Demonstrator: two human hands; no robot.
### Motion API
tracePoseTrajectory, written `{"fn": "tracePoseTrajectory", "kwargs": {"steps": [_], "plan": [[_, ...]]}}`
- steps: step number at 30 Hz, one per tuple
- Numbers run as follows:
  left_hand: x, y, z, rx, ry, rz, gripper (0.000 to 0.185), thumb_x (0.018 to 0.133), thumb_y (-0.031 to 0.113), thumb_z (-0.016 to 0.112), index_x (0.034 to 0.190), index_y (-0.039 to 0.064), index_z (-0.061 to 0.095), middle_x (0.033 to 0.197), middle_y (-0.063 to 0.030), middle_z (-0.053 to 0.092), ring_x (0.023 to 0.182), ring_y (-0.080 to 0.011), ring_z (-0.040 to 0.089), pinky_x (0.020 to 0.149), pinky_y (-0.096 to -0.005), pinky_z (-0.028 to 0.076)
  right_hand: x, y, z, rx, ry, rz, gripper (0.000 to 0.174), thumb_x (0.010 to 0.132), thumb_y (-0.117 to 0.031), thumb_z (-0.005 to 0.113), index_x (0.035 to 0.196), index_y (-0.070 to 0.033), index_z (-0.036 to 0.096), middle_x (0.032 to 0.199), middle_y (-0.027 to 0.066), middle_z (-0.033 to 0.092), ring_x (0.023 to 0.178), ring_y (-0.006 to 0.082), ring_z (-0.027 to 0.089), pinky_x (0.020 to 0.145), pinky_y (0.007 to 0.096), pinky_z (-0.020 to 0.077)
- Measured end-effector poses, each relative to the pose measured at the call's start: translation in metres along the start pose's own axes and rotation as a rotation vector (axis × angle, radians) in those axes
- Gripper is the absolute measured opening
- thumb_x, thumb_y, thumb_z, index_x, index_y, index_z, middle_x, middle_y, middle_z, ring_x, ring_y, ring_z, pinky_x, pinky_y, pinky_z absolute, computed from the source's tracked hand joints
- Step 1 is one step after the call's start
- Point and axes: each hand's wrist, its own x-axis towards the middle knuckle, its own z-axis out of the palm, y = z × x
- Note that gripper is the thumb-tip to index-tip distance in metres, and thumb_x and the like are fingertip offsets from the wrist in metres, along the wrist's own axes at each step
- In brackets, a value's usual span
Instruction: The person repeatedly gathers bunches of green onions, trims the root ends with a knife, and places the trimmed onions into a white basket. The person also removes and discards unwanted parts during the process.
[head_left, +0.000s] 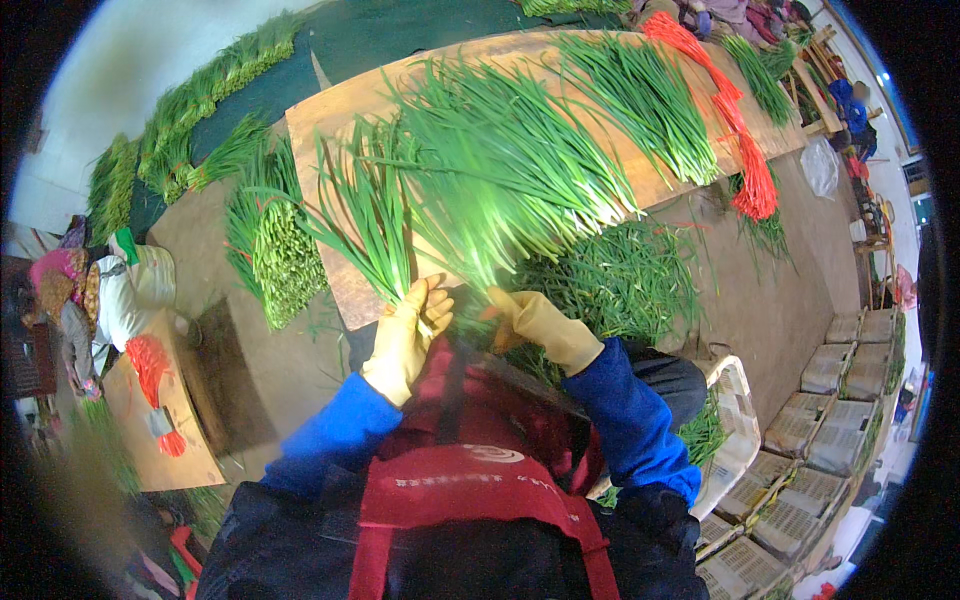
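Note:
My left hand (409, 334), in a pale yellow rubber glove, holds the pale stem ends of a small bunch of garlic chives (375, 225) that lies fanned over the near left part of the wooden table (345, 300). To its right, my right hand (536, 322), gloved alike, has its fingertips at the stem ends of a few chives; motion blur hides the exact grip. A wide spread of loose chives (517, 157) covers the middle of the tabletop, with another pile (645, 105) farther right. Red plastic ties (731, 112) hang over the table's edge.
Loose green leaves (622, 277) are heaped below the table edge. A white plastic basket (739, 442) stands at my right, with stacked crates (817, 465) beyond. Bundled chives (285, 255) stand on the floor at left, near another wooden table (165, 450). Other people sit at the far left and upper right.

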Motion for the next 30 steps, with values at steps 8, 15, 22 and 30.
{"fn": "tracePoseTrajectory", "kwargs": {"steps": [8, 15, 22, 30], "plan": [[0.007, -0.009, -0.004, 0.105, 0.025, 0.016, 0.035, 0.102, 0.035, 0.062, 0.124, 0.009, 0.067, 0.095, -0.0004, 0.07, 0.087, -0.0156, 0.067, 0.079, -0.0319, 0.055, -0.027, -0.009, 0.014, -0.089, 0.377, -0.331, 0.03, 0.094, -0.031, 0.068, 0.107, -0.003, 0.068, 0.073, 0.0025, 0.062, 0.065, 0.0108, 0.058, 0.059, 0.0267, 0.0448], [0.0, -0.007, -0.005, 0.087, 0.006, 0.057, 0.037, 0.102, 0.035, 0.061, 0.125, 0.006, 0.067, 0.093, -0.0014, 0.07, 0.087, -0.0151, 0.068, 0.078, -0.0309, 0.055, 0.027, -0.03, 0.036, -0.505, 0.588, -0.499, 0.029, 0.082, -0.025, 0.068, 0.109, -0.017, 0.07, 0.093, 0.0191, 0.065, 0.084, 0.0399, 0.066, 0.073, 0.0469, 0.0532], [-0.009, -0.004, -0.004, 0.053, -0.022, 0.062, 0.037, 0.103, 0.035, 0.06, 0.125, 0.006, 0.066, 0.095, -0.0019, 0.071, 0.088, -0.0155, 0.068, 0.08, -0.0311, 0.055, 0.046, -0.031, 0.039, -0.644, 0.591, -0.521, 0.025, 0.084, -0.029, 0.068, 0.105, -0.016, 0.07, 0.1, 0.0207, 0.065, 0.09, 0.0421, 0.066, 0.077, 0.0475, 0.0534], [-0.009, -0.001, -0.007, -0.018, -0.025, 0.098, 0.039, 0.102, 0.037, 0.06, 0.127, 0.007, 0.064, 0.097, -0.0023, 0.07, 0.09, -0.0159, 0.068, 0.084, -0.0329, 0.055, 0.031, -0.049, 0.013, -0.095, 0.474, -0.444, 0.025, 0.09, -0.024, 0.074, 0.098, -0.001, 0.07, 0.081, 0.0058, 0.069, 0.074, 0.0125, 0.061, 0.067, 0.0285, 0.0483]]}}
